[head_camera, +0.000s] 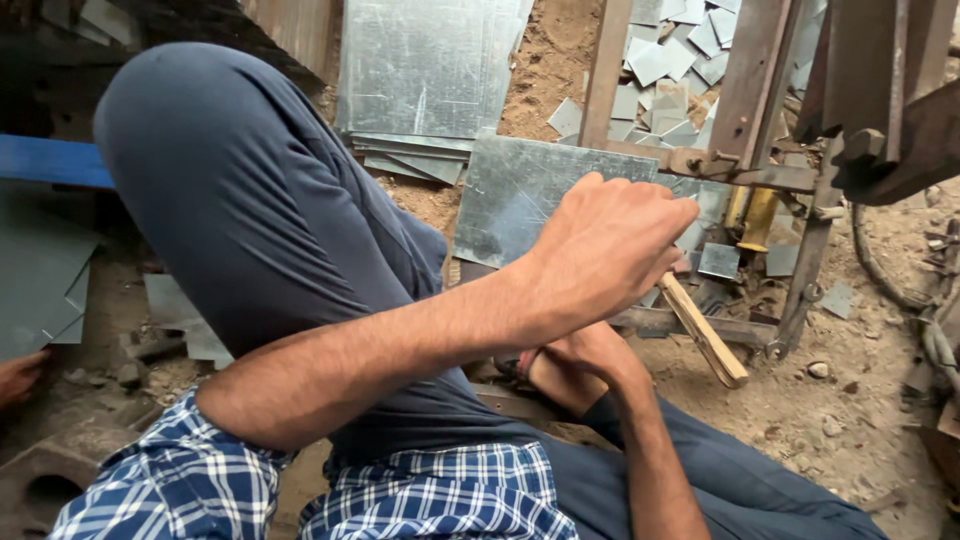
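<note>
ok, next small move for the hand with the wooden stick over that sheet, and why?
Probably bring the stick's hidden upper end down onto the metal sheet. The left hand has a closed grip on the wooden stick just in front of the sheet, whose face already shows scratched lines. The right hand sits low by the foot.

You're sitting on a sandy dirt floor (850, 410), stacked metal sheets (425, 70) and offcuts (675, 60) scattered around, daylight everywhere.
</note>
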